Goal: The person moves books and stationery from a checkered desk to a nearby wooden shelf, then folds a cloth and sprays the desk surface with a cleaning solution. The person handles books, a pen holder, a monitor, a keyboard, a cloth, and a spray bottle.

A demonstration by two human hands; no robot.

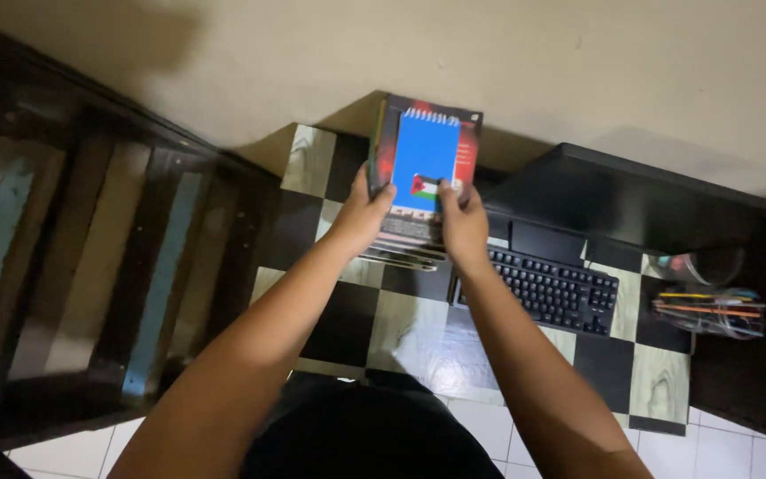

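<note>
- A checkered table [401, 324] stands by a cream wall [489, 53].
- A dark wooden shelf [90, 257] is on the left.
- A black keyboard [547, 288] lies on the right.
- The left hand [363, 213] and right hand [465, 222] grip a stack of books [425, 164] above the table, a blue notepad [425, 155] on top.

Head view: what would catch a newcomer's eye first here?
The bright blue spiral notepad at top centre stands out, lying on top of a stack of books held up near the pale wall by the left hand and right hand. Below is a black-and-pale checkered tabletop, with a black keyboard to the right and a clear holder of pencils at far right.
</note>
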